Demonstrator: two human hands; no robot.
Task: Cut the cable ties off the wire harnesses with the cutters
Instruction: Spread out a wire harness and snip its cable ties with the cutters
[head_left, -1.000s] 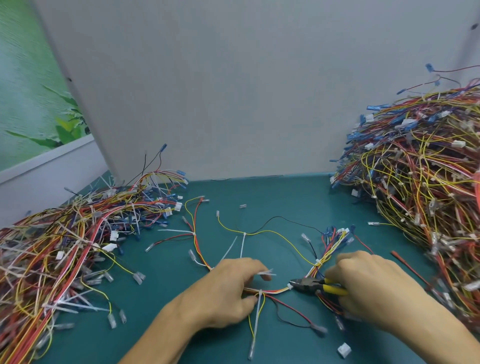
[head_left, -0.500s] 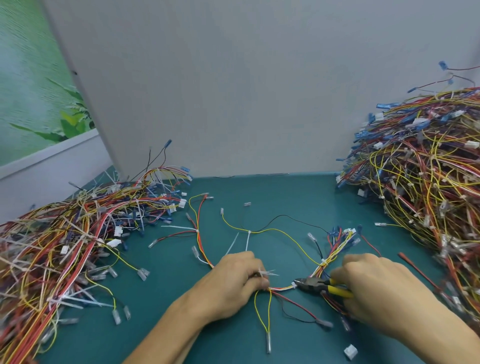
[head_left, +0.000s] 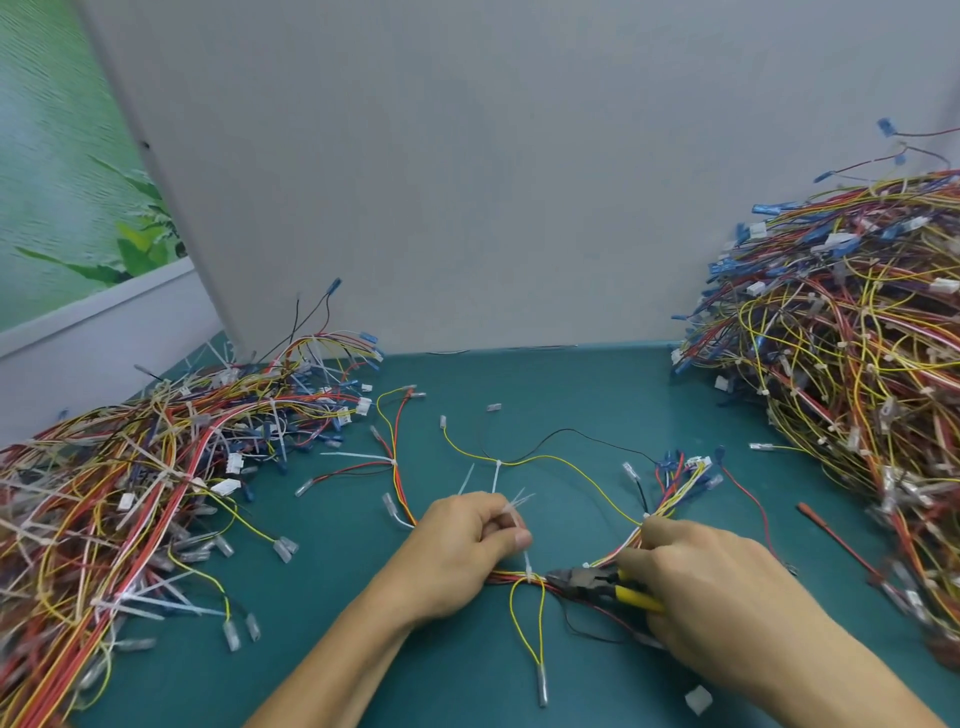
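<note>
Head view: a teal desk (head_left: 597, 395) is backed by a grey partition (head_left: 467, 182), with a green leaf print (head_left: 78, 182) at far left. Harness piles lie at the left pile (head_left: 156, 493) and the right pile (head_left: 857, 364). One wire harness (head_left: 545, 460) lies between them. The left hand (head_left: 462, 551), fingers curled, pinches its bundled wires. The right hand (head_left: 727, 587) grips the yellow-handled cutters (head_left: 587, 579); their nose sits just beside a white cable tie (head_left: 528, 571) on the bundle, between both hands.
</note>
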